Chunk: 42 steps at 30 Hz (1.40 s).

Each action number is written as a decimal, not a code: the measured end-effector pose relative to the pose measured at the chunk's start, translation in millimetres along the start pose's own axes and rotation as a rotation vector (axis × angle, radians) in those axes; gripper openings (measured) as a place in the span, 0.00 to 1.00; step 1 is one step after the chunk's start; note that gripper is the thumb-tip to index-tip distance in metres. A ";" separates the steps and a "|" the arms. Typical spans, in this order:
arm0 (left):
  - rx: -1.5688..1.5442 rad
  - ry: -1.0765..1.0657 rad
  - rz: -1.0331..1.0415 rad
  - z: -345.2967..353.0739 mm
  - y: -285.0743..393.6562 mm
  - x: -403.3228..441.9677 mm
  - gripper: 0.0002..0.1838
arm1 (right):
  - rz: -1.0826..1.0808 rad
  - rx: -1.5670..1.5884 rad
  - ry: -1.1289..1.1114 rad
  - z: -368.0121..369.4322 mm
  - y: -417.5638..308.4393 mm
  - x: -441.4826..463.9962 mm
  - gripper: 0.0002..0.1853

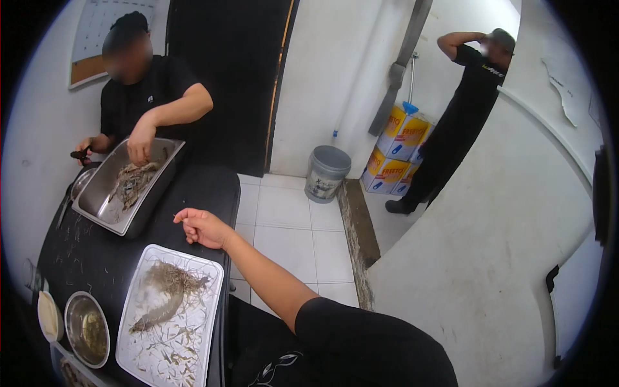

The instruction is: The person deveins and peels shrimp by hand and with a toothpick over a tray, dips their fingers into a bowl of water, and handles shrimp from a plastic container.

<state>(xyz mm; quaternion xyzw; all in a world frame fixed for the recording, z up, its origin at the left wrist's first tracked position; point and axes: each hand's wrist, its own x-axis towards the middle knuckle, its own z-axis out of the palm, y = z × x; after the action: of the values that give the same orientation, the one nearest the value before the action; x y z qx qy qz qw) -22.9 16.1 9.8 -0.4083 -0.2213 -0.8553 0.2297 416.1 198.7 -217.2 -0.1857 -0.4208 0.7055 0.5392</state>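
My right hand is raised above the far edge of a white tray, its fingers curled and pinched; anything between the fingertips is too small to make out. On the tray lie a greyish shrimp-like body, a brownish clump of thin strands and many loose thin bits. My left hand is out of view. Across the black table, a co-worker's hand reaches into a deep metal pan of greyish pieces; their other hand holds a dark-handled tool.
A metal bowl with yellowish liquid and a pale cup stand at the table's near left. A grey bucket is on the tiled floor by the wall. Another person stands beside stacked boxes in the passage.
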 end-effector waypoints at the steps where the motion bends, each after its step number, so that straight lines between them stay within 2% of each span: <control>1: -0.002 0.001 -0.003 0.2 0.4 0.6 0.14 | -0.002 -0.002 0.000 -0.5 -0.1 -0.3 0.09; 5: 0.105 -0.053 0.135 -6.4 -6.8 1.8 0.15 | -0.007 -0.018 0.001 1.6 -1.5 -1.4 0.09; 8: 0.032 -0.014 0.021 -0.1 2.8 1.2 0.15 | -0.004 -0.013 0.006 2.4 -1.2 -1.6 0.09; 35: 0.002 0.075 -0.060 15.8 11.7 -4.7 0.14 | 0.002 -0.009 0.008 -0.6 -3.8 0.7 0.09; 42: 0.004 0.038 -0.043 13.1 8.9 -5.0 0.14 | 0.006 -0.016 0.009 0.2 -4.7 1.1 0.09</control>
<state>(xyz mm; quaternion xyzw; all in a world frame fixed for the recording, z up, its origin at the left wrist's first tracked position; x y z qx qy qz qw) -7.1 17.5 14.9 -0.3869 -0.2271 -0.8671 0.2163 418.3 200.0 -213.1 -0.1945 -0.4232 0.7030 0.5375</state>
